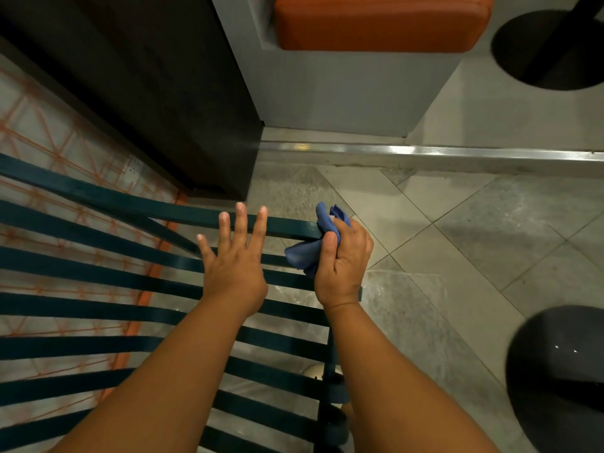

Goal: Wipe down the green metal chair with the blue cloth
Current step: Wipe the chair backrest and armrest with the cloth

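The green metal chair (98, 276) fills the lower left, its dark slats running left to right below me. My right hand (343, 259) grips the bunched blue cloth (313, 250) and holds it against the right end of the chair's top rail, at the corner. My left hand (237, 259) lies flat with straight, spread fingers over the slats just left of the cloth, fingertips reaching the top rail. Both forearms cover the nearer slats.
A dark wall panel (147, 93) stands behind the chair. An orange cushioned bench (376, 21) on a grey base is at the top. Round black table bases sit at the top right (549, 53) and lower right (562, 371). Grey floor tiles (474, 240) lie to the right.
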